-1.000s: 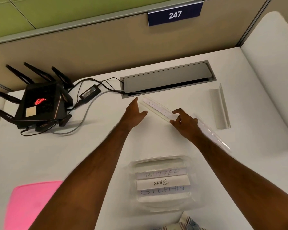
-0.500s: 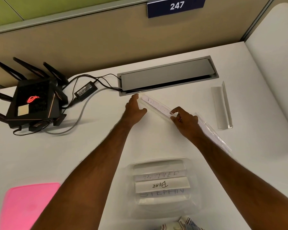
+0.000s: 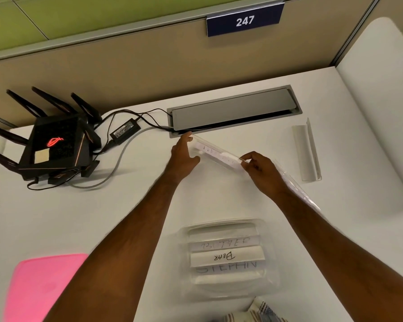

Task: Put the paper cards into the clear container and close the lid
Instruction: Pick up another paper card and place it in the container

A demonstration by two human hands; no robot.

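A clear container [image 3: 269, 231] stands open at the near centre of the white desk, with several handwritten paper cards [image 3: 226, 256] lying in it. Farther back lies a long clear card holder [image 3: 207, 148] with a white paper card [image 3: 221, 155] inside. My left hand [image 3: 183, 156] grips the holder's left end. My right hand [image 3: 263, 170] pinches the card at the holder's right part. A pink flat lid [image 3: 44, 287] rests at the near left.
A second clear holder [image 3: 296, 187] lies partly under my right forearm, and a third [image 3: 308, 149] sits at the right. A black router [image 3: 54, 147], its power adapter [image 3: 125, 131] and cables occupy the far left. A grey cable hatch [image 3: 233, 110] runs along the back.
My right hand's fingers have drawn together into a pinch on the card at the holder. My left hand stays at the holder's left end.
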